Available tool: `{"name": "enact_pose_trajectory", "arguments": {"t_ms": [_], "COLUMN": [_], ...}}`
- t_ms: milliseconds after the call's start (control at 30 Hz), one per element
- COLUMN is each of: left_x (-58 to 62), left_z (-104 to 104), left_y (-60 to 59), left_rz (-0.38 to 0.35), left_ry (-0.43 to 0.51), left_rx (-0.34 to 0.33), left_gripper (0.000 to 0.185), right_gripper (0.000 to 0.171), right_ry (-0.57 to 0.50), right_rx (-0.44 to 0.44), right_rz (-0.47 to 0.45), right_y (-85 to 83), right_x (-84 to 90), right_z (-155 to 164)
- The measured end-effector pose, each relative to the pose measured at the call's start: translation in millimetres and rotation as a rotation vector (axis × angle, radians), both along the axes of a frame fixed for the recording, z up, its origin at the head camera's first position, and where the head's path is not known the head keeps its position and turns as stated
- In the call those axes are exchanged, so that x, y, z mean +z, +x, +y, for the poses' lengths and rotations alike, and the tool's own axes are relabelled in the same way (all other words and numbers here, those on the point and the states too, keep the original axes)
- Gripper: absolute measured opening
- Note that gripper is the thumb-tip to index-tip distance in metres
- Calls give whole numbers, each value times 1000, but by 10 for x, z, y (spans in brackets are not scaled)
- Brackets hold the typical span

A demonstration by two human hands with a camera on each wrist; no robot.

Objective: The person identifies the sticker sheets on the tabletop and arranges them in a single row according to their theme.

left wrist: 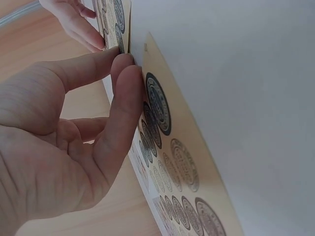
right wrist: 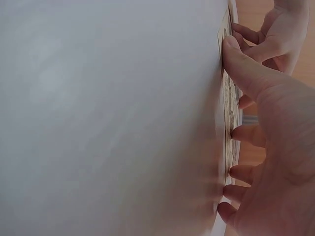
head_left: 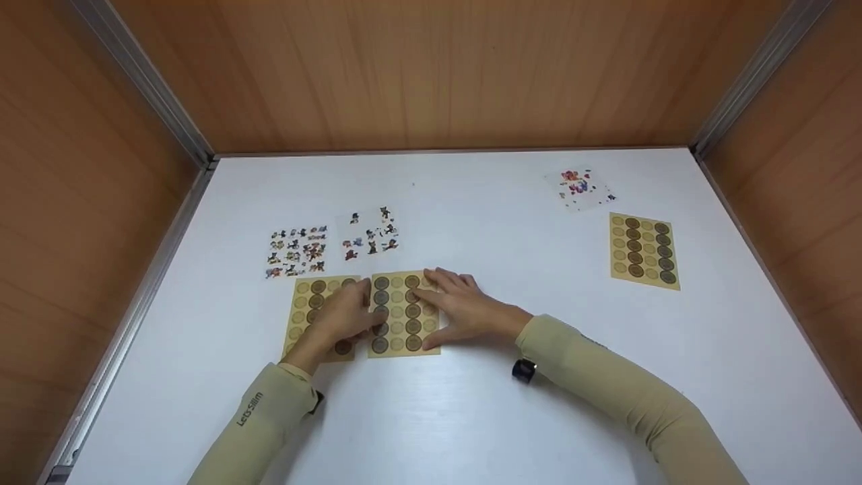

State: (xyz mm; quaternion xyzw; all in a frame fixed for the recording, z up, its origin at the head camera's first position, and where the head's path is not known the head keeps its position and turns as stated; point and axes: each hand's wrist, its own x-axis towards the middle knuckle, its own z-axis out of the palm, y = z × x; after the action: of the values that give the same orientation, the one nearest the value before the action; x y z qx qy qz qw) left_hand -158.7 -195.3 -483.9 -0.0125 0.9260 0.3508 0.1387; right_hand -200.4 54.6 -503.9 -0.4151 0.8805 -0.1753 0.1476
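Two kraft-coloured sheets of round stickers lie side by side on the white table in the head view, a narrow gap between them. My left hand (head_left: 347, 313) is over the right part of the left sticker sheet (head_left: 300, 303), covering some of its circles. Its thumb reaches onto the right sticker sheet (head_left: 397, 327), and its other fingertips rest by the gap, as the left wrist view shows on the near sheet (left wrist: 194, 147). With fingers spread, my right hand (head_left: 471, 313) touches the right sheet along its right side. Neither hand visibly pinches a sheet.
Two clear sheets of cartoon stickers, one farther left (head_left: 296, 252) and one beside it (head_left: 369, 236), lie beyond the hands. Farther right are another clear sticker sheet (head_left: 579, 187) and a third kraft sheet (head_left: 644, 252). Wooden panels (head_left: 444, 81) border the table (head_left: 539, 438).
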Motion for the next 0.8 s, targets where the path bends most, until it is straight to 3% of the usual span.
{"name": "enact_pose_trajectory", "arguments": {"t_ms": [267,800], "left_x": [9,-3], "left_z": [-14,-19], "left_y": [1,-1], "left_rz": [-8,-31], "left_ry": [34,18], "left_rx": [-9,-7], "left_gripper": [22,24], "right_gripper": [105,102], "right_ry": [24,38], "right_rx": [10,9], "right_rz": [24,-12], "right_y": [-6,27], "right_x": [3,22], "right_z": [-9,-6]}}
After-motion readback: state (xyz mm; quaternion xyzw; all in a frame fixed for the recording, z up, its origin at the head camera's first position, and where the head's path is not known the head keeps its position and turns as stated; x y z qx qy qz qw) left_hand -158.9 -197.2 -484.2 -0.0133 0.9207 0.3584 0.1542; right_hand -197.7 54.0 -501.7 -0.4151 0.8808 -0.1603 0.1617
